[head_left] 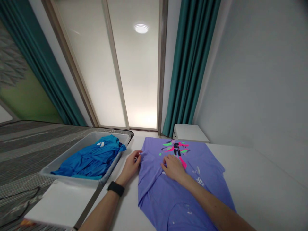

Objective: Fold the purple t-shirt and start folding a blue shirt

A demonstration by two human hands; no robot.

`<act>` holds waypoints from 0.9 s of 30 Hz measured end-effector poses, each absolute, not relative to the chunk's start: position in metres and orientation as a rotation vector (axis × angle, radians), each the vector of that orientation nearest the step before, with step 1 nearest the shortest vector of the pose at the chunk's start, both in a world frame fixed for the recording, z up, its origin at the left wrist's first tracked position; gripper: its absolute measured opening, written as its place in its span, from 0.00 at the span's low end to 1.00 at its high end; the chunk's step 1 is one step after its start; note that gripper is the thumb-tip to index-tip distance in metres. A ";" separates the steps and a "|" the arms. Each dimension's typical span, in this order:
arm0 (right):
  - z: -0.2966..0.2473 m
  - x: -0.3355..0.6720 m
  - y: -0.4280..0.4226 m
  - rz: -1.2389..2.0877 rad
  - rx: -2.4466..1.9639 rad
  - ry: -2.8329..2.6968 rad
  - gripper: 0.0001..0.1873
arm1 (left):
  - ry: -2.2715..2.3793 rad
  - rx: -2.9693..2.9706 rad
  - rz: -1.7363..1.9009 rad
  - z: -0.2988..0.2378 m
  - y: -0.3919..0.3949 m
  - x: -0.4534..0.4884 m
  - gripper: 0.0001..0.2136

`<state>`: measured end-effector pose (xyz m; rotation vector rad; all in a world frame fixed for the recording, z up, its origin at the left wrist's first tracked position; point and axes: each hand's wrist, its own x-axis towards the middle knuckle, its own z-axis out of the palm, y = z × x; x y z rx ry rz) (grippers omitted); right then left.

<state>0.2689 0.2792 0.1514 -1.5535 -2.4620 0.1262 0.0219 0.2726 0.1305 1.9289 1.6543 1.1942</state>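
Note:
A purple T-shirt (158,195) lies spread on the white table (250,179), with a bright pink, green and black print (176,149) near its far edge. Folds run across its left side. My left hand (132,165), with a black watch on the wrist, is at the shirt's left edge, its fingers curled and closed on the cloth. Over the middle of the shirt, just below the print, my right hand (174,168) has its thumb and fingers bent together on the fabric. The fingertips of both hands are partly hidden.
To the left, a translucent plastic bin (45,170) holds crumpled blue clothing (93,157). It rests partly on a white surface (64,199) beside a grey striped bed (21,154). A white cabinet (190,131) stands beyond the table, near teal curtains (190,70) and frosted sliding doors (137,73).

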 end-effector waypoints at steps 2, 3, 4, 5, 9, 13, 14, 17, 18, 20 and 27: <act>0.143 0.266 0.278 0.131 -1.460 -2.441 0.07 | 1.629 1.914 1.215 0.132 0.272 0.024 0.15; 0.141 0.265 0.277 0.137 -1.406 -2.426 0.06 | 1.630 1.907 1.219 0.132 0.272 0.024 0.15; 0.139 0.265 0.277 0.143 -1.361 -2.408 0.06 | 1.639 1.899 1.217 0.133 0.272 0.025 0.15; 0.139 0.264 0.276 0.149 -1.336 -2.388 0.06 | 1.656 1.887 1.210 0.133 0.273 0.025 0.15; 0.144 0.264 0.275 0.148 -1.491 -2.352 0.09 | 1.760 1.865 1.111 0.131 0.276 0.024 0.16; 0.145 0.263 0.273 0.156 -1.653 -2.387 0.10 | 1.935 2.044 0.906 0.130 0.276 0.025 0.15; 0.145 0.263 0.272 0.170 -1.647 -2.387 0.09 | 1.976 2.072 0.853 0.131 0.276 0.027 0.15; 0.143 0.263 0.270 0.194 -1.610 -2.358 0.08 | 2.054 2.044 0.733 0.134 0.275 0.030 0.17; 0.143 0.262 0.270 0.191 -1.607 -2.342 0.08 | 2.066 2.015 0.712 0.135 0.276 0.031 0.17; 0.143 0.263 0.271 0.175 -1.610 -2.317 0.08 | 2.081 1.952 0.693 0.136 0.278 0.030 0.17; 0.143 0.265 0.273 0.187 -1.551 -2.388 0.05 | 2.041 1.880 0.747 0.140 0.287 0.025 0.10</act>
